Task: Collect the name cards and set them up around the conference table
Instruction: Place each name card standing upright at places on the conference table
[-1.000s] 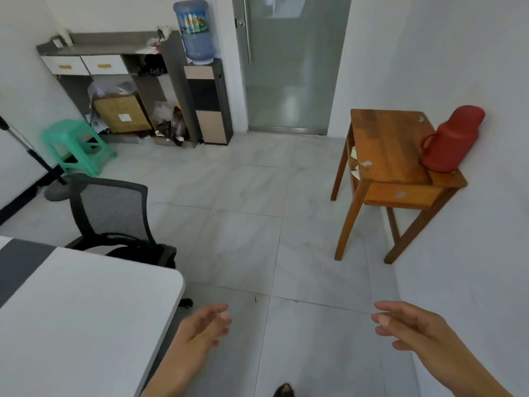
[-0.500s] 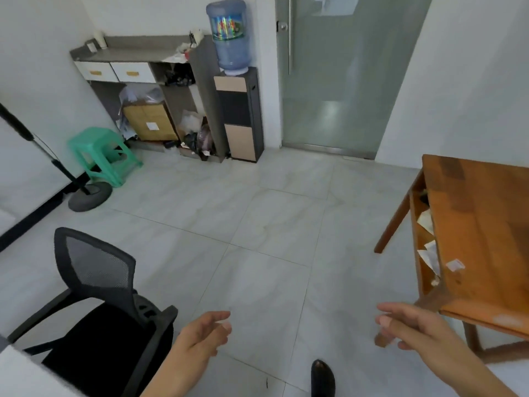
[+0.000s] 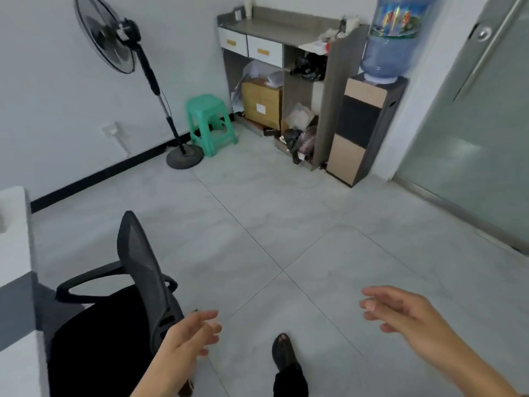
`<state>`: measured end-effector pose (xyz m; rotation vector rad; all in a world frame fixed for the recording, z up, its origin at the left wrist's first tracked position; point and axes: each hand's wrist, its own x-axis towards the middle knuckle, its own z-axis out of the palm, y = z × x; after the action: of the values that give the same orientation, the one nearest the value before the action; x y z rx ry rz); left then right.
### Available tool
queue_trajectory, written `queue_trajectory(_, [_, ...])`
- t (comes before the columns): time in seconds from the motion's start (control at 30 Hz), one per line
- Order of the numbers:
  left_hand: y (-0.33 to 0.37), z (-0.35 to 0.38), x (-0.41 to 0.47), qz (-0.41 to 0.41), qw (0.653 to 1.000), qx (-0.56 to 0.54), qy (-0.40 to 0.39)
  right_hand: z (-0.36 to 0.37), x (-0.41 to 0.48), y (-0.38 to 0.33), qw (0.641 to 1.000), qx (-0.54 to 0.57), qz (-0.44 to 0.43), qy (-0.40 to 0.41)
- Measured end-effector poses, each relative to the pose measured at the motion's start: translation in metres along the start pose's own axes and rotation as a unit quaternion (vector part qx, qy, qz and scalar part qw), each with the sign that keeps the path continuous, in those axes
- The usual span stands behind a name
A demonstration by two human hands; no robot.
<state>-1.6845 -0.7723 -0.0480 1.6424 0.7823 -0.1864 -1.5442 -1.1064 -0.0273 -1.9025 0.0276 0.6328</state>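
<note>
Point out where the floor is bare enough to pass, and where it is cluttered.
Bare tile runs from the office chair to the glass door. Crowded: the shelf unit base, green stool and fan stand. Both hands, left and right, are empty.

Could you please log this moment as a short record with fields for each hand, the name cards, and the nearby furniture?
left hand: open, empty, beside the office chair
right hand: open, empty, over bare floor
name cards: none visible
table: white edge at far left
far wall: standing fan, green stool, shelf unit, water dispenser
foot: dark shoe stepping forward
</note>
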Motion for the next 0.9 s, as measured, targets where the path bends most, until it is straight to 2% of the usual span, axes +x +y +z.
queue_trajectory(0.1, [0.051,-0.004,0.064,0.01,1.0,-0.004,0.02,-0.001,0.068,-0.039,1.0,-0.002,0.002,-0.019])
queue_trajectory(0.27, [0.155,-0.014,0.157,0.054,0.999,0.001,0.004,-0.013,0.176,-0.116,0.999,-0.011,-0.011,-0.034])
queue_trajectory(0.4, [0.209,-0.032,0.224,0.06,0.998,-0.006,0.018,-0.014,0.261,-0.171,0.997,-0.012,-0.019,-0.074])
queue_trajectory(0.6, [0.239,-0.073,0.332,0.0,0.99,-0.042,0.131,0.014,0.443,-0.236,0.988,-0.054,-0.027,-0.141])
queue_trajectory(0.73, [0.274,-0.097,0.382,-0.023,0.984,-0.063,0.168,0.052,0.547,-0.306,0.973,-0.096,-0.044,-0.208])
queue_trajectory(0.9, [0.281,-0.138,0.414,-0.061,0.939,-0.153,0.301,0.128,0.651,-0.399,0.933,-0.161,-0.094,-0.307])
